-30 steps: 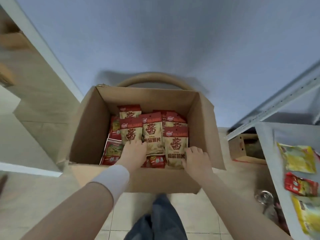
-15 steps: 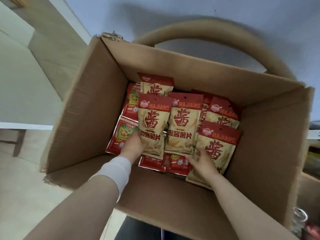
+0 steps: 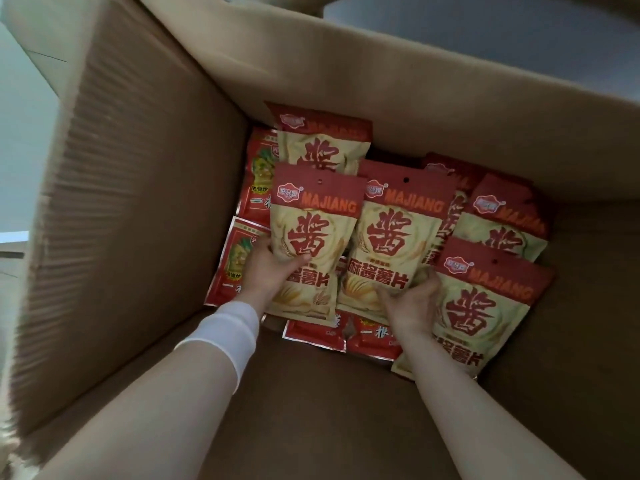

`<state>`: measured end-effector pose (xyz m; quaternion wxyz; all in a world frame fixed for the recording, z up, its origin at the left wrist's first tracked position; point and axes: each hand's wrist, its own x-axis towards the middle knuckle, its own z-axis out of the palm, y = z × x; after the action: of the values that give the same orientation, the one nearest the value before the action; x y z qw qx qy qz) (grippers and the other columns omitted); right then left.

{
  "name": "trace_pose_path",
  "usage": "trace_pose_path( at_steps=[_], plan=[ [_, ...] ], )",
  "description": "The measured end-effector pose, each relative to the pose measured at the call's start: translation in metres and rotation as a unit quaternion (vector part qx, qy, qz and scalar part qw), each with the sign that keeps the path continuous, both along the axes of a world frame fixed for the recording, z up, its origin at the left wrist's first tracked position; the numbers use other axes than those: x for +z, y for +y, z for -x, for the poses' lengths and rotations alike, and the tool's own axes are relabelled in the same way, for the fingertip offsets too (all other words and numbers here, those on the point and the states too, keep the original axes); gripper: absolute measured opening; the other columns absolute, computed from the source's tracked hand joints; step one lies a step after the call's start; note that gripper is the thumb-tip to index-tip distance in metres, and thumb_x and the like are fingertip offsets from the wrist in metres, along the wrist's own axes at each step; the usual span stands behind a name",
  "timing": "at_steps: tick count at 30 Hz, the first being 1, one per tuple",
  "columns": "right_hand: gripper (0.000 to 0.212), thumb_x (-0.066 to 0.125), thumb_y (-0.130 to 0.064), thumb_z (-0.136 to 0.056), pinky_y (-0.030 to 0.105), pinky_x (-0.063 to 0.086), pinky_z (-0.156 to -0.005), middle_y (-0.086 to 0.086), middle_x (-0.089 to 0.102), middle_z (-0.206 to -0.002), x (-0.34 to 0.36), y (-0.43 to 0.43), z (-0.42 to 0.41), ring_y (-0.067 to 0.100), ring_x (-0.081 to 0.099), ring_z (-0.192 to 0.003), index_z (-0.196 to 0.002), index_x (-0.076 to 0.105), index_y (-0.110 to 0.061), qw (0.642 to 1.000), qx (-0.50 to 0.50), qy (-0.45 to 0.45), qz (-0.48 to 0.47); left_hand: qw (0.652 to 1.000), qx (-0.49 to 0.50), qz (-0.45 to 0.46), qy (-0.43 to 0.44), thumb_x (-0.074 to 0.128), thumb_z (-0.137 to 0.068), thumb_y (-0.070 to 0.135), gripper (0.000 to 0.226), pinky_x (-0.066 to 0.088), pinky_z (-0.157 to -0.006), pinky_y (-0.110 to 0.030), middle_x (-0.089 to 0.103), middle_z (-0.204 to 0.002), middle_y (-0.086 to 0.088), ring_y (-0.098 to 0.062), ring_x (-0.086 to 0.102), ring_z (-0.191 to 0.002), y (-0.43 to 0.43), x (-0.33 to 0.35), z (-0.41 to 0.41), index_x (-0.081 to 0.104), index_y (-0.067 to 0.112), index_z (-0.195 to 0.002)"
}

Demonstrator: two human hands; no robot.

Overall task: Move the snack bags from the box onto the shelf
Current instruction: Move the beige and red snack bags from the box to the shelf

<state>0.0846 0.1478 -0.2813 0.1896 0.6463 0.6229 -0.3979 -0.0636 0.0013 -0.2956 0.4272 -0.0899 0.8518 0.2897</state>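
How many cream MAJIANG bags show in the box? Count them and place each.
6 showing: back bag, left-hand bag, middle bag, a sliver behind it, right-back bag, front-right bag. More may lie hidden underneath.

A single wide-angle view comes from a camera worn on the person's head, looking steeply down into an open brown corrugated cardboard box [image 3: 138, 209]. The camera sits very close: the box walls fill nearly the whole frame and bow outward with lens distortion. Both forearms enter from the bottom edge and reach away from the camera. A strip of pale wall shows at the top right, beyond the box's far rim.
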Motion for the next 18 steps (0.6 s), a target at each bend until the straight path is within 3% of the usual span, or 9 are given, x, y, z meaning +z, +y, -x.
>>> trace_pose_path(
  at_steps=[2,6,10,15,18],
  plan=[
    [0.084,0.078,-0.031,-0.071,0.038,0.042,-0.097,0.012,0.046,-0.134,0.001,0.004,0.0,0.03,0.048,-0.122,-0.135,0.028,-0.008,1.0,-0.006,0.002,0.005,0.999,0.021,-0.025,-0.026,0.077,-0.074,0.029,0.051,0.045,-0.077,-0.025,0.061,-0.105,0.004,-0.012,0.056,-0.096,-0.002,0.007,0.003,0.05,0.018,-0.116],
    [0.042,0.071,-0.036,-0.079,0.033,0.048,-0.085,0.007,0.065,-0.117,0.006,0.006,-0.003,0.024,0.061,-0.108,-0.111,0.06,-0.011,0.997,0.033,0.011,0.067,0.993,0.056,-0.072,-0.071,0.073,-0.078,0.024,0.045,0.044,-0.077,-0.025,0.061,-0.104,0.003,-0.011,0.056,-0.095,-0.007,0.022,0.007,0.053,0.017,-0.118],
    [0.04,0.069,-0.027,-0.082,0.029,0.047,-0.083,0.007,0.063,-0.121,0.013,0.003,-0.011,0.024,0.059,-0.109,-0.116,0.057,-0.01,0.985,-0.058,0.075,0.146,0.991,0.07,-0.098,-0.055,0.074,-0.078,0.019,0.044,0.042,-0.083,-0.026,0.062,-0.108,0.001,-0.013,0.056,-0.096,-0.008,0.037,0.007,0.056,0.012,-0.118],
    [0.042,0.068,-0.019,-0.083,0.03,0.047,-0.088,0.006,0.061,-0.124,0.05,-0.001,-0.032,0.022,0.059,-0.109,-0.122,0.054,-0.009,0.976,-0.035,0.139,0.163,0.984,0.093,-0.149,-0.013,0.075,-0.077,0.017,0.034,0.048,-0.089,-0.032,0.064,-0.103,0.002,-0.015,0.061,-0.098,-0.008,0.079,0.008,0.058,0.019,-0.106],
    [0.044,0.069,-0.023,-0.082,0.033,0.048,-0.09,0.004,0.062,-0.121,0.092,-0.002,-0.052,0.02,0.06,-0.106,-0.122,0.055,-0.012,0.969,-0.051,0.174,0.168,0.976,0.1,-0.193,-0.007,0.076,-0.076,0.017,0.037,0.049,-0.093,-0.038,0.066,-0.106,-0.002,-0.02,0.062,-0.104,-0.005,0.119,0.006,0.059,0.015,-0.109]
  ],
)
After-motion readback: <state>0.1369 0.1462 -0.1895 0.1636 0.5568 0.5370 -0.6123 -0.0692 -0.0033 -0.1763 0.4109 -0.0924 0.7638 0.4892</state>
